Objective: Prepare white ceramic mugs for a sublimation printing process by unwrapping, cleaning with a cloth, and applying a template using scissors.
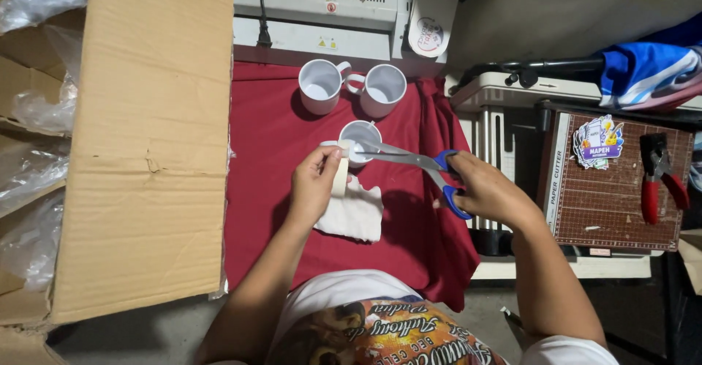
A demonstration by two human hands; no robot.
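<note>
A: Hands?
B: Left hand [313, 186] pinches tape roll [340, 176]; right hand [486, 191] grips scissors [409, 162], blades at tape.
A: Location?
B: Red cloth [278, 211], mug [360, 140] at 12 o'clock.

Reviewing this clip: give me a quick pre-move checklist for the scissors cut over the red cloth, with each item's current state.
1. Right hand grips the blue-handled scissors: ok.
2. Left hand holds the tape roll: ok.
3. Blades open at the tape: cannot tell.
4. Left fingers out of the blade line: cannot tell.
5. Mug beneath the blades upright: ok.
6. White cloth lies flat on the red cloth: ok.
</note>
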